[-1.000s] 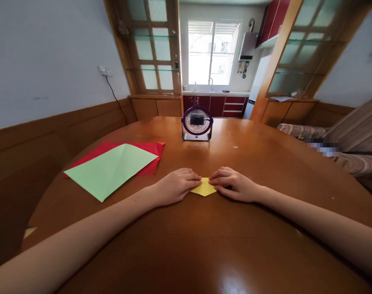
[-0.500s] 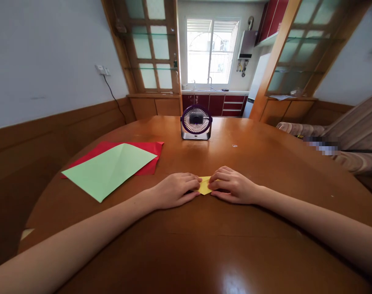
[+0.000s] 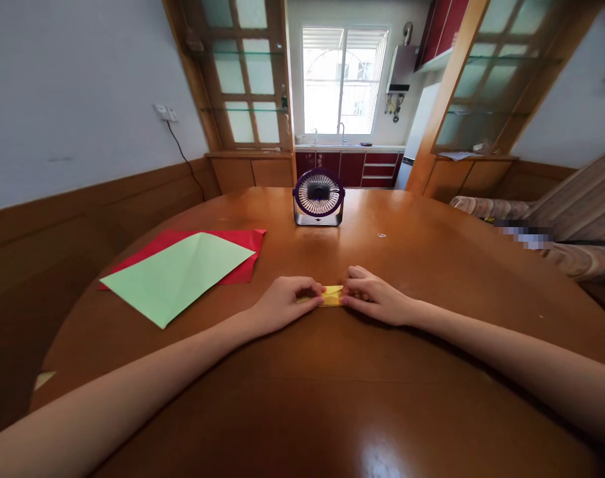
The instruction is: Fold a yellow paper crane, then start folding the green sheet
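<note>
A small folded yellow paper (image 3: 332,295) lies on the round wooden table (image 3: 332,398) in front of me. My left hand (image 3: 282,304) pinches its left end and my right hand (image 3: 374,297) pinches its right end. Only a narrow yellow strip shows between the fingertips; the rest is hidden under my fingers. Both forearms stretch forward across the table.
A light green sheet (image 3: 177,275) lies on a red sheet (image 3: 237,255) at the left of the table. A small purple desk fan (image 3: 319,198) stands at the far middle. A sofa (image 3: 556,232) is at the right, and a wall runs close along the left.
The pointed near flap of the yellow paper has been folded up, so the paper now shows as a narrow strip. Both hands have shifted slightly away from me and closer together.
</note>
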Tool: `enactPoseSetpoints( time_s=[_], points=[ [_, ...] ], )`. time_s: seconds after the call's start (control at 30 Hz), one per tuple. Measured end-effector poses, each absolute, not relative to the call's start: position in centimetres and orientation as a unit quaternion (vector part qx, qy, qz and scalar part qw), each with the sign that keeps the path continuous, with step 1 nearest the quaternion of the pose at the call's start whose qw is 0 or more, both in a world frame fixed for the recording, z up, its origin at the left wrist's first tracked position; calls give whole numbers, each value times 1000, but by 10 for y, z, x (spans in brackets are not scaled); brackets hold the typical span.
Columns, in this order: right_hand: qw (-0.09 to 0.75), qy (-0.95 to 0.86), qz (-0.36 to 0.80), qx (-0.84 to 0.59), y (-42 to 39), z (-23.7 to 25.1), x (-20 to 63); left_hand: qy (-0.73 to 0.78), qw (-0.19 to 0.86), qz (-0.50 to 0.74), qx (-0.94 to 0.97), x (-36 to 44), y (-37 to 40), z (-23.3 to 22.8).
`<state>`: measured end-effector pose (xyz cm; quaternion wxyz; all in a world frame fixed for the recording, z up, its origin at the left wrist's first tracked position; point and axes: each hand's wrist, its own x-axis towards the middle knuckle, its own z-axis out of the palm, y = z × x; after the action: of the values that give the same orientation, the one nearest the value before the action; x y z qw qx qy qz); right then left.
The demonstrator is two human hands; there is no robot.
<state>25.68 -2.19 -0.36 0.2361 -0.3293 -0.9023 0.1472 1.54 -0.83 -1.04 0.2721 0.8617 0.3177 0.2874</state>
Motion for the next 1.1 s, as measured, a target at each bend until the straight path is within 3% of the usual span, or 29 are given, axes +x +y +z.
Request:
enactPoseSetpoints(
  time_s=[0.17, 0.57, 0.9, 1.1],
  points=[
    [228, -877, 174, -385, -21, -4, 251, 322, 337, 314, 827, 18, -9, -9],
    [248, -851, 180, -426, -21, -9, 245, 328, 289, 320, 841, 21, -10, -12],
    [262, -842, 168, -442, -20, -13, 245, 237, 90, 280, 926, 16, -11, -17],
    [254, -840, 168, -450, -20, -12, 244, 198, 33, 243, 949, 12, -10, -16]
  ],
)
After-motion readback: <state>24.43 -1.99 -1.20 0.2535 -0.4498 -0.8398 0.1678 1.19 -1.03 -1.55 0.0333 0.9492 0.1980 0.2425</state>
